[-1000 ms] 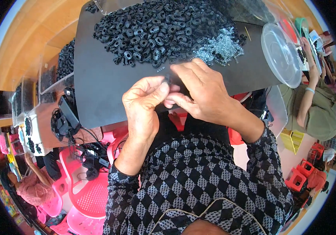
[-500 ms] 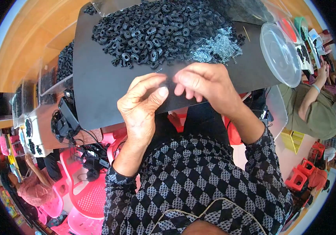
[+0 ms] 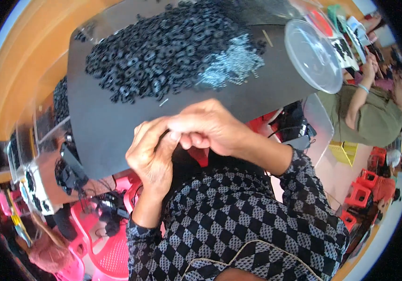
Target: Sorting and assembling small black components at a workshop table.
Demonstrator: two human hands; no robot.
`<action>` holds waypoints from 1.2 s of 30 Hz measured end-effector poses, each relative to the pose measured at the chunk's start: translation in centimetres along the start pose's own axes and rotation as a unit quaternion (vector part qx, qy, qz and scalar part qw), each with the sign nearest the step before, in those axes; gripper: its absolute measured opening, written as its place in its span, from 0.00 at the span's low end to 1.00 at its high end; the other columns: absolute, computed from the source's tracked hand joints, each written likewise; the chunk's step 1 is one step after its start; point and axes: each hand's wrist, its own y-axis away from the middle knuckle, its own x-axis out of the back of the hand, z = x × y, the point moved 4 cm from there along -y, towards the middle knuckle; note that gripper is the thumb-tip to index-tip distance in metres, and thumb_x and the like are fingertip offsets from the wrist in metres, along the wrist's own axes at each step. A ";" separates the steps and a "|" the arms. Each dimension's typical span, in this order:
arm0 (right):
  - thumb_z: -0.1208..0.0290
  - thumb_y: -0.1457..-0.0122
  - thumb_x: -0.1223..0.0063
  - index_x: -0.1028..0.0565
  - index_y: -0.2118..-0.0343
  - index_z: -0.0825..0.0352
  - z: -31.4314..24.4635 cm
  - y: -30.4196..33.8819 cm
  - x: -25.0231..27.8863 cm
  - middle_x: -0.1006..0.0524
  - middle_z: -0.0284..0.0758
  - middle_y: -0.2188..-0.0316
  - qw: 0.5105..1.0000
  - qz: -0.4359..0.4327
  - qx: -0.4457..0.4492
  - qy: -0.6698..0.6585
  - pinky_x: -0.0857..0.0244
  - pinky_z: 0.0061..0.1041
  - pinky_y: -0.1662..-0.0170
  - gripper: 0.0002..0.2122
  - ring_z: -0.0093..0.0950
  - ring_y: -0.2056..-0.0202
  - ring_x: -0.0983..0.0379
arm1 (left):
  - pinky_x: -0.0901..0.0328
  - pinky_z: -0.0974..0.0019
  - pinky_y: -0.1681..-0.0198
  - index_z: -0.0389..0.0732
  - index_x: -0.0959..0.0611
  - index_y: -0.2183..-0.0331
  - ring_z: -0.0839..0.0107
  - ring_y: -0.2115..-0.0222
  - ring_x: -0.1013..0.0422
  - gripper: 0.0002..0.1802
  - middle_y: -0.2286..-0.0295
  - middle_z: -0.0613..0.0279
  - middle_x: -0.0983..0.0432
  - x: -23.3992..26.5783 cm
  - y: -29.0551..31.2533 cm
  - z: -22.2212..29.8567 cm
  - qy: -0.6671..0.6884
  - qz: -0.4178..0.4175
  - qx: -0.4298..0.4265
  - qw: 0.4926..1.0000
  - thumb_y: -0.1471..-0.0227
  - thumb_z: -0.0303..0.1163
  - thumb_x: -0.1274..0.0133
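Observation:
My left hand [image 3: 150,159] and my right hand [image 3: 212,127] meet over the near edge of a dark work surface [image 3: 97,126]. The fingertips of both are pinched together and touch. What they hold, if anything, is hidden between the fingers, and motion blurs them. Beyond the hands spreads a big heap of small black plastic pieces with holes [image 3: 144,63], perhaps cord-lock bodies. A pile of small silvery springs [image 3: 233,63] lies against its right side. One loose pale sliver, probably a spring [image 3: 164,102], rests just past my fingers.
A clear round lid [image 3: 312,56] lies at the right edge, with a thin stick [image 3: 267,38] beside it. Clear bins [image 3: 51,117] stand at the left. Pink chairs [image 3: 109,248] and cables are lower left. Another person in olive clothing [image 3: 374,117] sits at the right.
My hands were slightly apart and have come together at the fingertips. The view has shifted, so the heap and lid appear further left.

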 end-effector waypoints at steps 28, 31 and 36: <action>0.60 0.44 0.47 0.27 0.76 0.69 0.2 0.9 0.7 0.31 0.31 0.84 0.989 0.004 -0.070 -0.131 0.51 0.13 0.85 0.15 0.15 0.86 0.39 | 0.36 0.75 0.64 0.31 0.19 0.65 0.75 0.68 0.30 0.11 0.69 0.60 0.25 -0.1 -0.2 -0.5 0.103 -0.040 0.082 0.991 0.54 0.24 0.43; 0.61 0.48 0.43 0.26 0.73 0.69 -1.6 2.4 2.5 0.26 0.33 0.81 0.987 0.139 -0.011 -0.075 0.46 0.11 0.84 0.13 0.16 0.84 0.33 | 0.36 0.74 0.63 0.32 0.19 0.66 0.74 0.67 0.30 0.08 0.70 0.60 0.25 1.7 -0.4 -1.6 -0.027 0.008 0.015 1.000 0.52 0.23 0.45; 0.62 0.49 0.45 0.25 0.76 0.71 -6.1 4.0 6.2 0.26 0.33 0.83 0.988 0.132 0.084 -0.018 0.52 0.13 0.86 0.14 0.16 0.86 0.37 | 0.36 0.74 0.65 0.33 0.19 0.68 0.73 0.71 0.29 0.08 0.72 0.60 0.25 2.3 -1.2 -2.1 -0.165 0.037 -0.066 0.983 0.56 0.19 0.45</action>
